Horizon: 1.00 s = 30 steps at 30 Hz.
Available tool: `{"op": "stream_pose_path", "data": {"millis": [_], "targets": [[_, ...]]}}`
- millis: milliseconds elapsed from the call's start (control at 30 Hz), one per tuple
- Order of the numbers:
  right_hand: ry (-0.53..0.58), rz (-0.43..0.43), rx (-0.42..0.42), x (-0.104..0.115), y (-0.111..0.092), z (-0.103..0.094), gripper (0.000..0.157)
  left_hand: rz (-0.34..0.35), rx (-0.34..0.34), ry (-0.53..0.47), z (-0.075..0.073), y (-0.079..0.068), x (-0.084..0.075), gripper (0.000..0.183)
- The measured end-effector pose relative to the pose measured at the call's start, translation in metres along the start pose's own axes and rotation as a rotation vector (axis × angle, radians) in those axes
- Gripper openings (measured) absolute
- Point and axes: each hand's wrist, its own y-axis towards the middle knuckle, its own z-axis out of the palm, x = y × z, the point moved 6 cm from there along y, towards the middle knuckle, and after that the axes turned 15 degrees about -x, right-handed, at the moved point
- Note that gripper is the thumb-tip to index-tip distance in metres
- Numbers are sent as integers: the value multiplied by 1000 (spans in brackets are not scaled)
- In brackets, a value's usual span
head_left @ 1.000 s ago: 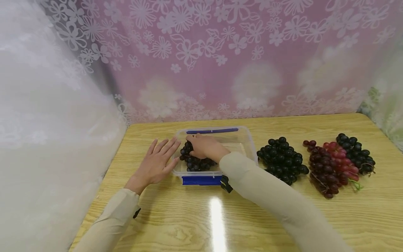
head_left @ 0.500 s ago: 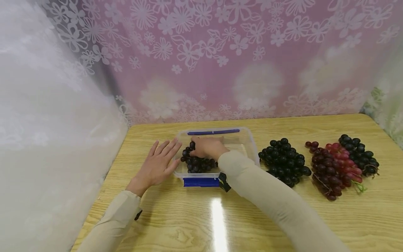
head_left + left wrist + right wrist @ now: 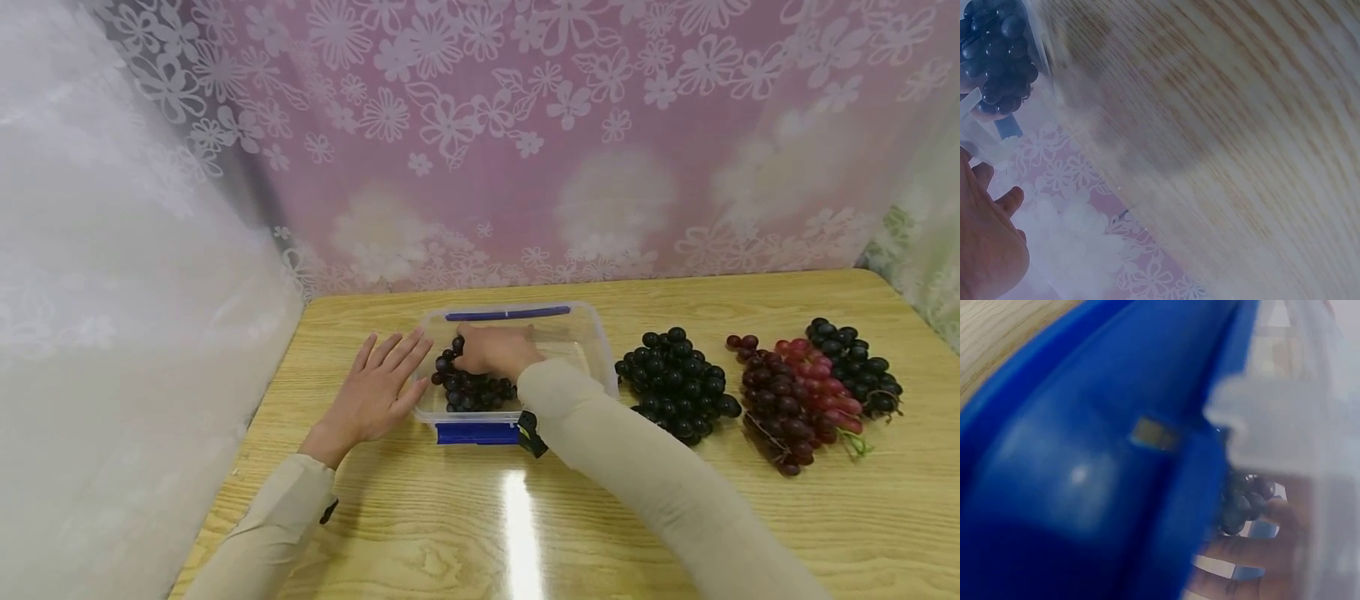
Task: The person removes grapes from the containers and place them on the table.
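Note:
A clear plastic food box (image 3: 609, 354) with blue latch flaps stands on the table. Inside its left half lies a bunch of black grapes (image 3: 474, 392), seen in the right wrist view as dark grapes (image 3: 1241, 506) beyond the wall. My right hand (image 3: 497, 350) reaches into the box, thumb and fingers around the upper part of that bunch. The fingertips are partly hidden by the grapes. My left hand (image 3: 371, 393) is spread with straight fingers at the box's left side. The left wrist view shows part of the left hand (image 3: 988, 244) near the box and grapes (image 3: 1000, 53).
Right of the box lies a large bunch of black grapes (image 3: 678, 383). Farther right are dark red grapes (image 3: 776, 400), bright red grapes (image 3: 817, 379) and another black bunch (image 3: 855, 362). The blue front flap (image 3: 477, 433) hangs down. A pink flowered cloth (image 3: 480, 167) hangs behind the wooden table (image 3: 420, 517).
My right hand has shifted slightly right inside the box, the grapes moving a little with it. The view has shifted slightly. My left hand keeps its place by the box.

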Motion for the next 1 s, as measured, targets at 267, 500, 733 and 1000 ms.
{"op": "stream_pose_path", "data": {"millis": [267,500,733,1000], "targets": [[-99,23,-8,7,2,3,68,2,0,3,-1,-1,-2,58],[-57,3,23,4,4,3,64,6,-5,9,1,0,-3,58],[19,-21,-41,-5,3,-2,63,8,-13,11,1,1,-2,57],[-4,-109,-160,-3,-7,-5,47,-1,0,14,0,-1,1,58]]}}
